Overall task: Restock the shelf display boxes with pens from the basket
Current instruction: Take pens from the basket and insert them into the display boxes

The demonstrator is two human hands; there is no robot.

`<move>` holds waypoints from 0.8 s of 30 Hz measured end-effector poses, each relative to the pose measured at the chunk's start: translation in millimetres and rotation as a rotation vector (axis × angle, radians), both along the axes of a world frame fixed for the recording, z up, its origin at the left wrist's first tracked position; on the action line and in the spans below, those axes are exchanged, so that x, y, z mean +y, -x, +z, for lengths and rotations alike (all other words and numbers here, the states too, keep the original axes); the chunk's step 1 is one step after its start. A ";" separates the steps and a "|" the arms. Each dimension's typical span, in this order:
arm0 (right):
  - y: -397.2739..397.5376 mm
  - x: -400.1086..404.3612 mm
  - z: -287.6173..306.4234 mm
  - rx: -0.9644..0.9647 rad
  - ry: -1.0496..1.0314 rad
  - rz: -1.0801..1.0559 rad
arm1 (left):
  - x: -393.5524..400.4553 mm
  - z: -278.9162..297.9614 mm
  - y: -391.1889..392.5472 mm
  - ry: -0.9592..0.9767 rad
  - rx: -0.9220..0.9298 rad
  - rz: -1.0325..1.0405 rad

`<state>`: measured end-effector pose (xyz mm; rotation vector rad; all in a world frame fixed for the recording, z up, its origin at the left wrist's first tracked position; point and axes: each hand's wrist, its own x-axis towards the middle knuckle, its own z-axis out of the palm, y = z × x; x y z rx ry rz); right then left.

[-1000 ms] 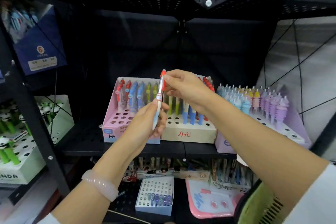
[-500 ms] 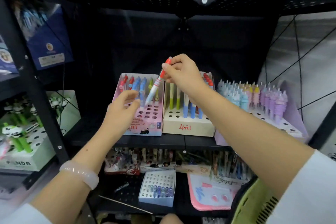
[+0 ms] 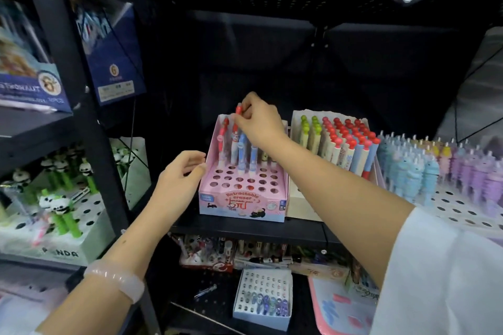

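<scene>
In the head view, a red-capped pen (image 3: 236, 128) is pinched near its top by the curled fingers of the right hand (image 3: 258, 124) and is now stood upright in the back row of the pink display box (image 3: 242, 198), beside another red-capped pen (image 3: 221, 141) at the far left of that row. Half a second ago the same pen was carried at a slant above the holes, and a second ago it was held in both hands in front of the boxes, so it has been lowered into its slot in the meantime, though how deep it sits cannot be told because the barrel is partly hidden by neighbouring blue pens (image 3: 246, 152). The left hand (image 3: 181, 178) is open, with relaxed fingers laid against the left wall of the pink box, which appears to be steadied by it; earlier it was hovering near that corner. Many holes in the front rows are seen unfilled, so the restocking is judged far from done. The cream box (image 3: 302, 207) to the right is well stocked with green- and red-capped pens. The basket is not seen in this frame, so more pens will probably be fetched from outside the view once the grip is let go.
</scene>
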<state>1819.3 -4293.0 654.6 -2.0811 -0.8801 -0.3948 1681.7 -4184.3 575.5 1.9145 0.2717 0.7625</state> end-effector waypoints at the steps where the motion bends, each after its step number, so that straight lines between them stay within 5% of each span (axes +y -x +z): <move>1: -1.3 1.6 1.0 -0.010 0.010 -0.001 | 0.2 -1.2 -0.9 0.008 0.005 -0.008; 7: -2.0 6.3 0.9 -0.026 -0.009 0.011 | -1.7 -2.6 -5.1 0.054 0.001 -0.032; 19: 4.5 11.1 -20.8 -0.204 0.443 -0.199 | -8.7 1.4 -1.2 0.031 0.037 -0.008; 24: 23.6 -26.5 3.7 -0.146 0.243 -0.020 | -34.7 20.6 5.8 -0.027 -0.075 -0.011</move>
